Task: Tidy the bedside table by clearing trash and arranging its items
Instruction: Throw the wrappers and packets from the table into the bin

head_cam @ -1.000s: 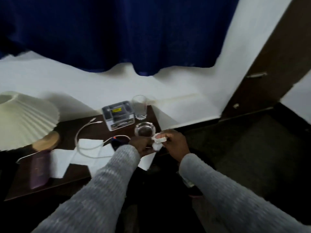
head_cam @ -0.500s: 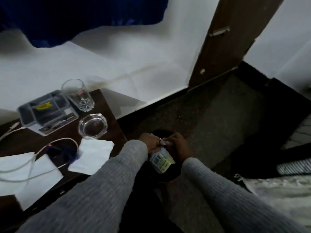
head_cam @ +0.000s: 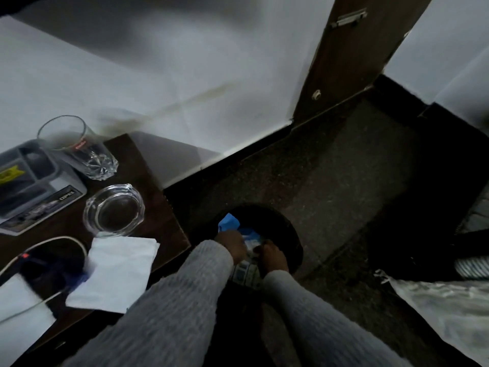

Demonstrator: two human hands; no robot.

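My left hand and my right hand are together over a round dark bin on the floor, right of the bedside table. Both hands grip a small labelled container with a whitish top; its shape is blurred. A blue scrap lies inside the bin behind my left hand. On the table stand a drinking glass, a glass ashtray and a grey organiser tray. White napkins lie near the front edge, over a white cable.
A small dark device with a red light sits by the cable. A brown door stands at the back right. A pale plastic bag lies on the dark floor at the right.
My hands left the table's edge and carried the small container right and down to the bin. My view swung right and down; the lamp is out of sight.
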